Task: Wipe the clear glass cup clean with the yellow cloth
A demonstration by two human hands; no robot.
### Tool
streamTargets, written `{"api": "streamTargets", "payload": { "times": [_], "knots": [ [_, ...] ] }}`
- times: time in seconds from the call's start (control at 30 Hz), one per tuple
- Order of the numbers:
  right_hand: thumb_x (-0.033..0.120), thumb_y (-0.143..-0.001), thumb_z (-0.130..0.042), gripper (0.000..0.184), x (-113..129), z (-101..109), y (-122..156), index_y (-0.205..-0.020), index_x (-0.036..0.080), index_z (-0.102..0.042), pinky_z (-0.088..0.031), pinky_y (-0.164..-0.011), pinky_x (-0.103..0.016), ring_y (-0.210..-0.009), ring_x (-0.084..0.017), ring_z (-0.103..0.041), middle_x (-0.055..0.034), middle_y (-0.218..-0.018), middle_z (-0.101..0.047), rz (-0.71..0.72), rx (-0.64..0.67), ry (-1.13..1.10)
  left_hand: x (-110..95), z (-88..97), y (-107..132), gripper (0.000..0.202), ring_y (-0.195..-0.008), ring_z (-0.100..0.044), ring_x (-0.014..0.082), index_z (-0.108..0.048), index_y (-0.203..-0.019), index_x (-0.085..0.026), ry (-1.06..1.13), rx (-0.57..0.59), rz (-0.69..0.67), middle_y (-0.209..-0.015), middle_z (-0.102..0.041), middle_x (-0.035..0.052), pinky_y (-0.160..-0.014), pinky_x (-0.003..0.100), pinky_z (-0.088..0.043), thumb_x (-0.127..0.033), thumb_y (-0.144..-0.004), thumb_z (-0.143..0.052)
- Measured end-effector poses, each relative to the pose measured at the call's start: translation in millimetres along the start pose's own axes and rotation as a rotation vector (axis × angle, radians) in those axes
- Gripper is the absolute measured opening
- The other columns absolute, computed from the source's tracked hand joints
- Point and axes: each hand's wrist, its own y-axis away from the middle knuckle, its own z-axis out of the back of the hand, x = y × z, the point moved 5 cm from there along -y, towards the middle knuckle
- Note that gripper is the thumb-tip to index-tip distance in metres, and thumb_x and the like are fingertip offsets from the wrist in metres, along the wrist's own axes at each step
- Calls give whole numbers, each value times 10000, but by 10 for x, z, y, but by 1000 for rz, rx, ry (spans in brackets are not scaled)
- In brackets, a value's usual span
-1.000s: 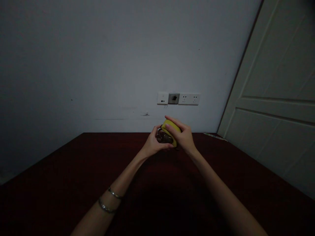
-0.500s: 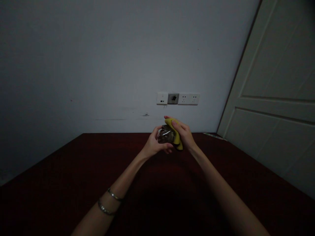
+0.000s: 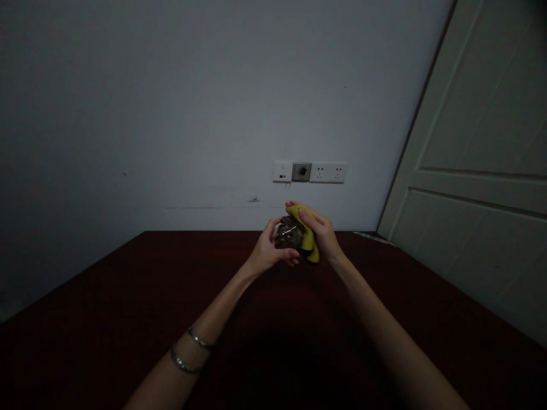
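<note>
My left hand point(image 3: 267, 250) is closed around a rounded, shiny, see-through glass container point(image 3: 288, 233), thumb below and fingers above. Its exact kind is hard to make out in the dim light. In my right hand point(image 3: 323, 232) is a folded yellow cloth point(image 3: 306, 240) with a dark lower edge. The cloth presses against the right side of the container and hides that end of it. Both hands hold these things up above the dark red table.
The dark red tabletop point(image 3: 171, 285) reaches back to a pale wall point(image 3: 192, 114). Sockets and switch plates point(image 3: 310, 172) sit low on that wall. A light panelled door point(image 3: 478, 188) stands at the right, with a thin flat strip point(image 3: 372, 237) at the table's back right.
Both hands stay nearly in place. The cloth's lower end has shifted very slightly down and right against the glass container.
</note>
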Motion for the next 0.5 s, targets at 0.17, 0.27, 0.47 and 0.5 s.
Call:
{"api": "streamTargets", "payload": {
  "times": [0.17, 0.27, 0.47, 0.5],
  "knots": [
    [464, -787, -586, 425, 23, -45, 9, -1155, 251, -611, -421, -984, -424, -1141, -242, -548, -42, -1274, -583, 32, 42, 26, -8, 35, -3, 868, -494, -647, 161, -317, -1188, -231, 7, -15, -16, -897, -612, 28, -445, 268, -539, -343, -507, -844],
    [419, -793, -597, 408, 143, -47, 36, -1184, 303, -590, -323, -1064, -445, -1217, -230, -482, -10, -1321, -540, 162, 115, 190, 8, 40, -7, 895, -489, -646, 169, -290, -1212, -212, 20, -15, 1, -810, -628, 16, -441, 264, -531, -389, -520, -830],
    [365, -754, -646, 608, 167, 34, 53, -1326, 344, -442, -309, -1067, -453, -1232, -253, -452, -9, -1368, -472, 187, 308, 298, 24, 33, 5, 881, -458, -636, 173, -296, -1221, -169, 56, -36, 18, -732, -633, 14, -404, 245, -511, -483, -558, -784],
    [347, -733, -668, 681, 160, 29, 68, -1356, 345, -395, -322, -1060, -449, -1229, -258, -453, -13, -1383, -451, 173, 355, 295, 28, 36, 6, 858, -453, -634, 175, -318, -1206, -164, 63, -37, 20, -728, -634, 17, -395, 245, -509, -492, -561, -779]
  ]
}}
